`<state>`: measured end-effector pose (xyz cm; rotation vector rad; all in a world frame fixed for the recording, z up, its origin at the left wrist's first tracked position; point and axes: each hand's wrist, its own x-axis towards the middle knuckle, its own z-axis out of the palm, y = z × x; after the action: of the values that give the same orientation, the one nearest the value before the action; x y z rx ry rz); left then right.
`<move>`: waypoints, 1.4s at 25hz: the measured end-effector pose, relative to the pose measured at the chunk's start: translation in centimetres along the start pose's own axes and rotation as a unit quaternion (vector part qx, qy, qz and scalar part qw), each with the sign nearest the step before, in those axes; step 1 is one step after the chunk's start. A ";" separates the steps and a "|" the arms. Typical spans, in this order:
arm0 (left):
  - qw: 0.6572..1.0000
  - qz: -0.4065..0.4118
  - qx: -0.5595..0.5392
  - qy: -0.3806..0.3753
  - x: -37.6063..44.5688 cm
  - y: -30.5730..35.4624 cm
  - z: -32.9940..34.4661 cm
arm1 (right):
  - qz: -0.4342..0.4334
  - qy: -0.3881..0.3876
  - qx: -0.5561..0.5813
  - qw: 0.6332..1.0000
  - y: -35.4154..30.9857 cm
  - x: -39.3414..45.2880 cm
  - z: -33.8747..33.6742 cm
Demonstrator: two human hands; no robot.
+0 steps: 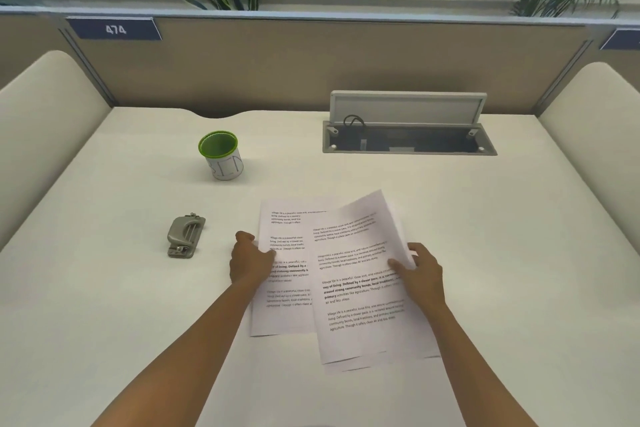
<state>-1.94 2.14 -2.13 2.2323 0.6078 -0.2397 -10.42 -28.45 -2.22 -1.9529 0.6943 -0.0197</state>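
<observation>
Two lots of printed white paper lie on the white desk. A left sheet lies flat. Overlapping it on the right is a tilted stack of sheets, its right edge lifted a little. My left hand rests on the left sheet's left edge, thumb on the paper and fingers curled at the edge. My right hand grips the right edge of the tilted stack, thumb on top.
A grey hole punch sits left of the papers. A green-rimmed white cup stands further back. An open cable hatch is set in the desk at the back right. Padded side panels flank the desk; a partition labelled 474 closes the back.
</observation>
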 end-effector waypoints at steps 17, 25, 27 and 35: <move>0.943 -0.086 -0.265 -0.183 1.4 0.5 1.3 | -0.047 0.002 0.029 0.998 -3.2 1.0 7.6; 0.891 -0.056 -0.291 -0.344 1.4 0.5 1.3 | -0.079 -0.031 -0.043 0.995 -2.4 1.3 7.3; 0.880 -0.027 -0.304 -0.364 1.2 1.0 1.1 | -0.050 -0.036 -0.008 0.998 -2.4 1.5 6.4; 0.820 0.029 -0.327 -0.470 0.3 4.7 -1.0 | 0.034 -0.178 0.195 0.964 -4.8 2.7 1.7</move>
<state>0.61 0.36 1.52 1.2226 0.0343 -0.8842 -5.43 -26.87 0.19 -1.5013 0.4741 0.2166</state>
